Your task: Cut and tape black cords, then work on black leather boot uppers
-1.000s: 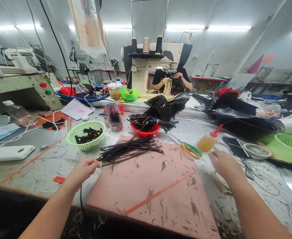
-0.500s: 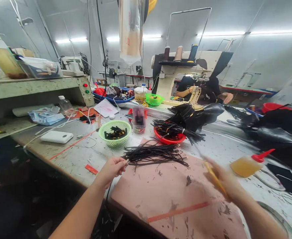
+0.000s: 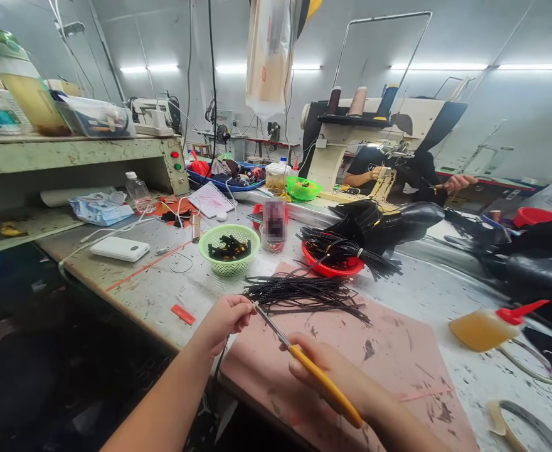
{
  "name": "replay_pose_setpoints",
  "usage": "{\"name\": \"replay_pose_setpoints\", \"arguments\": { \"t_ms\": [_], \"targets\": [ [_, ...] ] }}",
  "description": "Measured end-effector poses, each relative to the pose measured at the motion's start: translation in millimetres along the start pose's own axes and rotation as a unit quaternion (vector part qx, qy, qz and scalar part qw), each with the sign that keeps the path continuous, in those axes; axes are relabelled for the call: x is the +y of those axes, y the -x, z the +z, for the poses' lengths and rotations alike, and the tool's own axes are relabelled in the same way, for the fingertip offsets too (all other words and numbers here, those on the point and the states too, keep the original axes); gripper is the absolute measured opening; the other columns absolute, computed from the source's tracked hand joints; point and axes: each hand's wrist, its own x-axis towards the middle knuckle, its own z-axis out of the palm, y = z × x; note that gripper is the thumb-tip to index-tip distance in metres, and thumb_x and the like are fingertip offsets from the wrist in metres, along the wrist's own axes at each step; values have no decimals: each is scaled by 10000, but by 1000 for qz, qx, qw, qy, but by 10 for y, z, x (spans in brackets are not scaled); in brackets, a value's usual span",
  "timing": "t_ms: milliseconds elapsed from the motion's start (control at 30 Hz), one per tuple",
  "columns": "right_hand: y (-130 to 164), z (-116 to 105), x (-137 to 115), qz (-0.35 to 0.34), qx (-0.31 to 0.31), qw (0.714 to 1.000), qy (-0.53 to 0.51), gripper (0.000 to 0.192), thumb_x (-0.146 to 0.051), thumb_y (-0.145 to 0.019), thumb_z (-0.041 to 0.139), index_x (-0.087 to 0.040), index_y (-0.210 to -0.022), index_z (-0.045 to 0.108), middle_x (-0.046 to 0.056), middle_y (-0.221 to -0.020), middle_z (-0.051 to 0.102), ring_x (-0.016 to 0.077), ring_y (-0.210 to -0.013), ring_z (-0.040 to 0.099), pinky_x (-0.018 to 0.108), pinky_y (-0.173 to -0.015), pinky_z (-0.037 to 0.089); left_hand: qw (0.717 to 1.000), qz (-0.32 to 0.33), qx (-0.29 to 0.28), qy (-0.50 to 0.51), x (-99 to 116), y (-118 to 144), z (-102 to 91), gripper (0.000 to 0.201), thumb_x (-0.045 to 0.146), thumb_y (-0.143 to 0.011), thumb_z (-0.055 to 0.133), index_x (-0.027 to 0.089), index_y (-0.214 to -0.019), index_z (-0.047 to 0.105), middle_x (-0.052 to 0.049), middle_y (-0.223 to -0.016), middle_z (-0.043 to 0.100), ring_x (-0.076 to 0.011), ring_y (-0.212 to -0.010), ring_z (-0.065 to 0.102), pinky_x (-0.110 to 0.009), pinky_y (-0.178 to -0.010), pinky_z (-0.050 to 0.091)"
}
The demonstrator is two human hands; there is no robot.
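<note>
My left hand is closed in a pinch on the end of a thin black cord, which hangs below the fingers at the table's front edge. My right hand grips what look like yellow-handled scissors, their slim metal blades pointing up and left. The blade tips meet the left fingertips, where a small pale bit shows; whether they touch the cord is too small to tell. Just beyond the hands lies a bundle of black braided cords, partly on a pink sheet.
A pale green basket holds small black pieces. Black strips fill a red bowl. To the right are a glue bottle and a tape roll. A white power bank lies left. Another person sits behind a sewing machine.
My right hand has brought the yellow-handled scissors left from the right of the pink sheet to my left fingertips. My left hand keeps its pinch. The view has shifted slightly.
</note>
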Motion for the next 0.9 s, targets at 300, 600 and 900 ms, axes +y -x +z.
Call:
{"name": "replay_pose_setpoints", "arguments": {
  "t_ms": [300,600,900],
  "targets": [
    [-104,190,180,-45,49,996,-62,423,-591,-795,435,-199,-886,568,7,-739,527,155,-675,463,260,-620,396,1000,-1,-3,24,-89,-88,-28,153,278,-539,627,132,-534,583,45,-405,471,-50,-398,328,-177,-417,171],
    [-134,211,136,-9,70,992,-102,368,-532,-734,547,-179,-832,583,-13,-651,448,129,-592,408,251,-544,342,999,7,3,44,-178,38,-176,181,290,-549,656,119,-594,616,24,-470,514,-48,-403,349,-179,-393,177],
    [137,212,-142,-35,206,949,-238,451,-184,-620,595,-244,-1051,474,-13,-759,563,121,-608,511,247,-541,414,994,36,-100,-4,-195,556,354,158,226,-551,712,159,-632,594,36,-563,540,-100,-514,475,-209,-490,396]
  ]
}}
